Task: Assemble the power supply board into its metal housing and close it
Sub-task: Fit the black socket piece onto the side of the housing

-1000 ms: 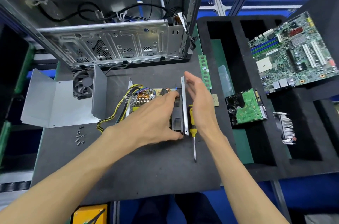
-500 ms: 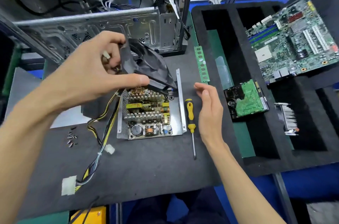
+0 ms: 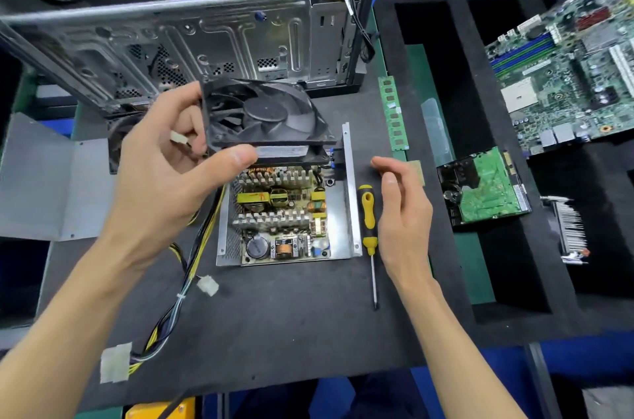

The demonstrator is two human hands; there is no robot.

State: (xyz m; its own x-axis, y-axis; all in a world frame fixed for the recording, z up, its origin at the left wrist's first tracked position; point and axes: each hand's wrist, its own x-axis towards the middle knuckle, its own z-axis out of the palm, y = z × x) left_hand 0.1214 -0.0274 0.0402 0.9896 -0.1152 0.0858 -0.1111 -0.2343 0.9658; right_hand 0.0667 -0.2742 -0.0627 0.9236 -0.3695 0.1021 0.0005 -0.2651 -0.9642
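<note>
Your left hand [image 3: 164, 185] grips the black fan [image 3: 264, 116], thumb curled along its near edge and fingers wrapped behind its left side, holding it tilted in the air above the far end of the power supply board [image 3: 281, 216]. A small white plug [image 3: 179, 137] shows between those fingers. The board sits inside the open metal housing [image 3: 338, 212] on the dark mat [image 3: 274, 322], with its bundle of yellow and black wires [image 3: 192, 267] trailing off to your near left and ending in white connectors [image 3: 116, 363]. Your right hand [image 3: 404, 216] hovers just right of the housing with relaxed, slightly bent fingers, holding nothing. Between that hand and the housing wall lies the yellow-handled screwdriver [image 3: 369, 223], its tip pointing toward you. The bent grey cover [image 3: 44, 185] lies well off to the left. A memory stick [image 3: 394, 113] rests beyond your right hand, and the computer case [image 3: 206, 37] stands at the far edge.
</note>
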